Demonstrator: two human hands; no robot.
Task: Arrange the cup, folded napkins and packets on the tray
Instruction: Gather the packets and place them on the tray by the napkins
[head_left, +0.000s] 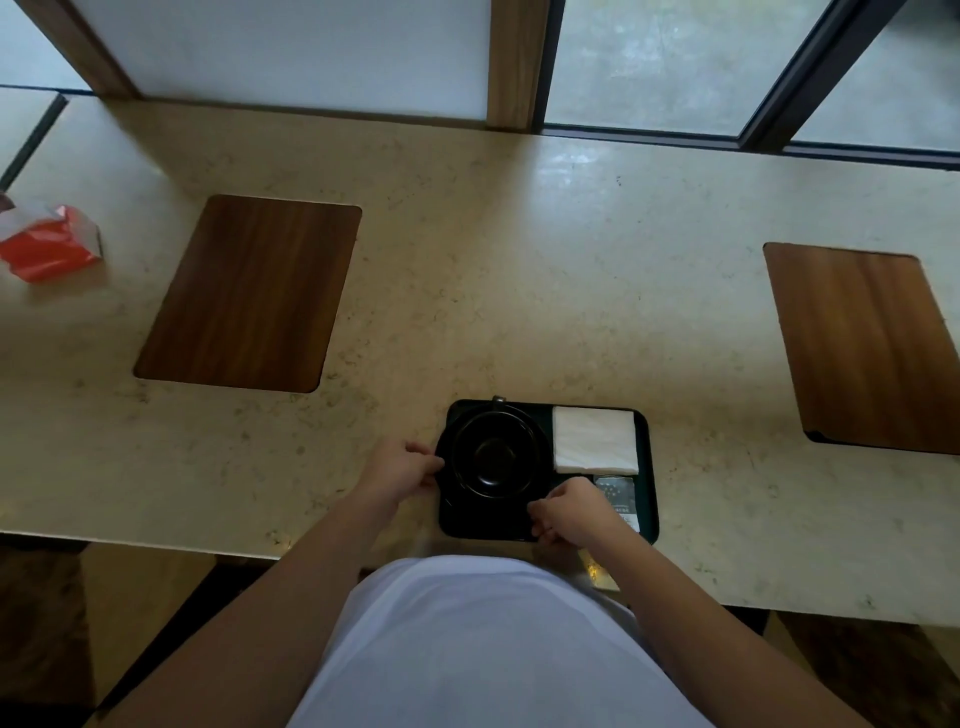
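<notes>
Where the pale stone bench (467, 270) nears its front edge, a dark tray (647, 499), rounded at the corners, taken here as the landmark. On the tray's left half, a black cup (493, 460) on a black saucer (540, 441), the saucer's left rim reaching just past the tray's edge; a small handle showing at the cup's far side. On the tray's far right part, folded white napkins (595, 439), lying flat and just beside the saucer. Nearer than the napkins, on the tray's right part, packets (618, 496), partly hidden by the right hand; how many, cannot tell. Left hand (402, 470) at the tray's left side, fingers curled and pinching the saucer's rim. Right hand (563, 512) over the tray's near right part, fingers curled at the tray's near edge beside the packets; whether gripping the tray or a packet, cannot tell. Far left of the tray, a wooden inlay (249, 293) set in the bench, and beyond that a red and white pack (49, 244). Right of the tray, well apart, a second wooden inlay (862, 348). Beyond the tray, at the bench's back, frosted window panes (311, 47) between wooden posts.
</notes>
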